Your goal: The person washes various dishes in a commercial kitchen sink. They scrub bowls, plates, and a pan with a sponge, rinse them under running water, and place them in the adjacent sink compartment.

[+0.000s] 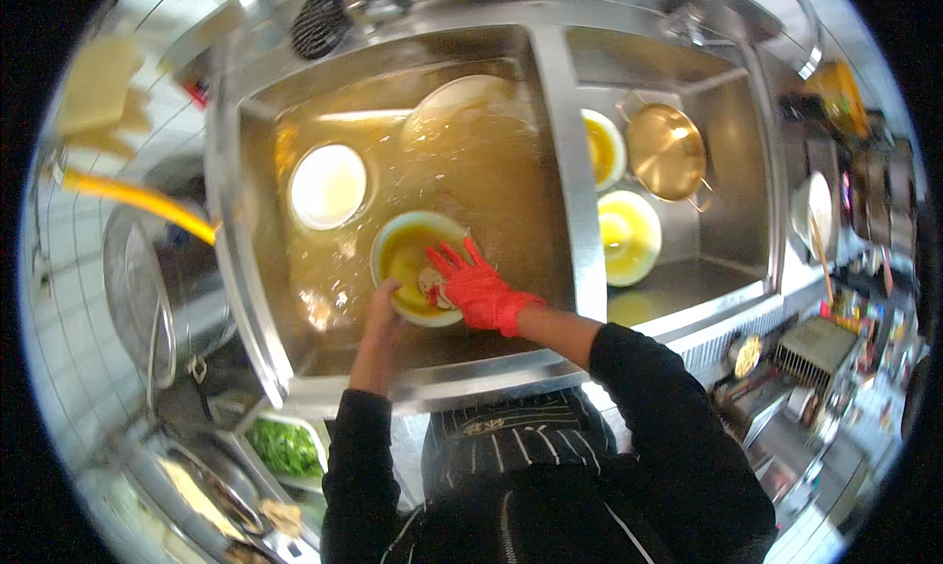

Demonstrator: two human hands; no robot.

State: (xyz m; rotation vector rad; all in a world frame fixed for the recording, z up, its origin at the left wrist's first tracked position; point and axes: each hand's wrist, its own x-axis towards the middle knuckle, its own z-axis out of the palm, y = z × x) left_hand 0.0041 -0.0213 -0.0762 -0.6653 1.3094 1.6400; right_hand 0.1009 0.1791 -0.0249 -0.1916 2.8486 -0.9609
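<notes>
A round bowl [383, 243] with a pale rim and yellowish inside is tilted in the murky water of the left sink basin. My left hand [387, 302], bare, grips its near left rim. My right hand [475, 288] wears a red rubber glove and reaches inside the bowl. Under its palm and thumb is a pale scrubbing pad [433, 280], partly hidden, against the bowl's inner wall. A small white bowl [329, 186] floats or sits to the upper left. Farther back, a large pale round dish [464, 107] is mostly under water.
A steel divider [563, 159] separates the basins. The right basin holds a gold-coloured two-handled pan [665, 151] and two yellowish bowls [630, 238]. A curved faucet [807, 30] rises behind it. A yellow hose [140, 199] hangs at left, above a tray of chopped greens [284, 446].
</notes>
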